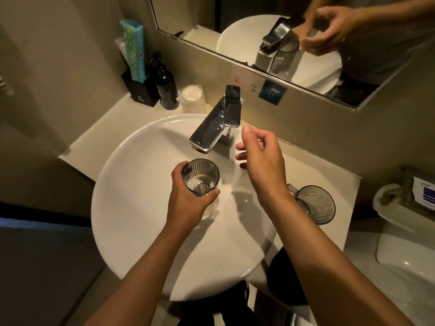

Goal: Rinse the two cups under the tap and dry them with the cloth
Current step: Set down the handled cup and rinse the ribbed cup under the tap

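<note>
My left hand (188, 196) grips a ribbed smoky glass cup (200, 177) upright over the white basin (131, 208), fingers and thumb curled round its lower wall; a little water sits in its bottom; the cup is below and just in front of the spout of the chrome tap (215, 124). My right hand (261, 156) hovers beside the tap's lever, fingers loosely spread and holding nothing, the thumb raised near the lever's end. The second cup (315, 204), also ribbed and dark, stands on the counter (329, 170) to the right of the basin, partly hidden by my right forearm. A dark pump bottle (166, 85) stands at the back left of the counter.
</note>
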